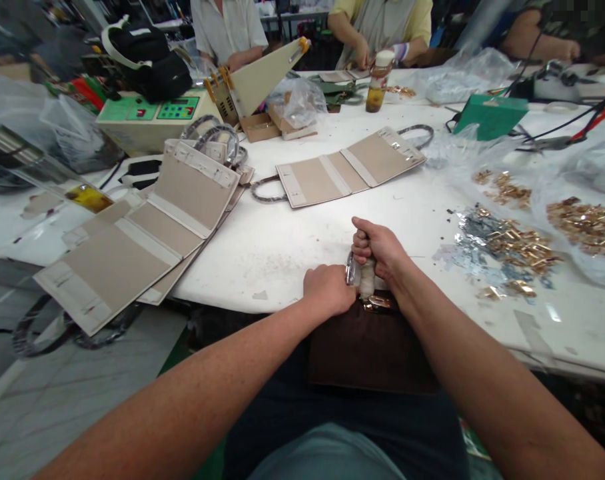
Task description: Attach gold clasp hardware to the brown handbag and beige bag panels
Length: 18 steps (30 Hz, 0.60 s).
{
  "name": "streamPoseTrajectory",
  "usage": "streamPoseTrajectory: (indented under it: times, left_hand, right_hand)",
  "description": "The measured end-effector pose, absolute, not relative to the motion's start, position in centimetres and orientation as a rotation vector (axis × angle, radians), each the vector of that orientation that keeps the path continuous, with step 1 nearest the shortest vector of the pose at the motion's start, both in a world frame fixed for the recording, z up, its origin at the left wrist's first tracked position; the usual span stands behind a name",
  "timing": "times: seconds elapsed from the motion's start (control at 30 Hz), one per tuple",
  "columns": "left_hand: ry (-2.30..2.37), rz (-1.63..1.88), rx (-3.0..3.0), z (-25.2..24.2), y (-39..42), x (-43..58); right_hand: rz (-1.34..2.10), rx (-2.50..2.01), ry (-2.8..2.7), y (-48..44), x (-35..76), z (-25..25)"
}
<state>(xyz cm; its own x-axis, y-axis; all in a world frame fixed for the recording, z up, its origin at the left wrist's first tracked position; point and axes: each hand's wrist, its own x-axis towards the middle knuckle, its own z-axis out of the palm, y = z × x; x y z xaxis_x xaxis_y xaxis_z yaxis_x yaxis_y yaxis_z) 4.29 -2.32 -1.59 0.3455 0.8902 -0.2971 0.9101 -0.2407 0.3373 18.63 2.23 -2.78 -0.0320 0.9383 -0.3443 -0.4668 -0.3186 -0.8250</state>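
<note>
A dark brown bag panel [372,347] slopes from the table's front edge down over my lap. My left hand [330,288] is closed at its upper left edge, with the fingers curled out of sight. Right beside it rises a plastic-wrapped bag handle [351,269]. My right hand [377,250] makes a fist, thumb on top, around an upright tool with a pale wrapped grip [367,277]. The tool's lower end meets the panel close to a shiny gold fitting [378,303]; its tip cannot be made out.
Beige-lined bag panels with wrapped handles lie stacked at left [147,233], and another panel [352,167] lies ahead. Gold fittings [522,243] and grey metal plates [475,233] are heaped at right. A green-fronted machine [152,117], a jar [380,83] and co-workers are farther back.
</note>
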Motion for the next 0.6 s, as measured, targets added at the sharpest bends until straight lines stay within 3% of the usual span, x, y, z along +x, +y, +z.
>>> streamPoseTrajectory:
  times: [0.2, 0.33, 0.47, 0.6]
  left_hand:
    - [1.564, -0.008, 2.147, -2.0, -2.3, 4.2]
    - [1.537, 0.035, 2.019, -2.1, -1.9, 3.7]
    - [1.5, 0.103, 1.941, -0.9, -1.8, 3.1]
    - [1.372, 0.239, 1.915, 1.8, -2.7, 2.4]
  right_hand:
    - [1.554, -1.108, -0.62, 2.3, 18.3, -3.1]
    - [1.304, -1.079, -0.72, 0.4, 19.7, 0.7]
    - [0.893, -1.222, -1.062, -7.2, 20.4, 6.4]
    - [0.751, -1.482, -1.544, -15.5, 18.0, 5.5]
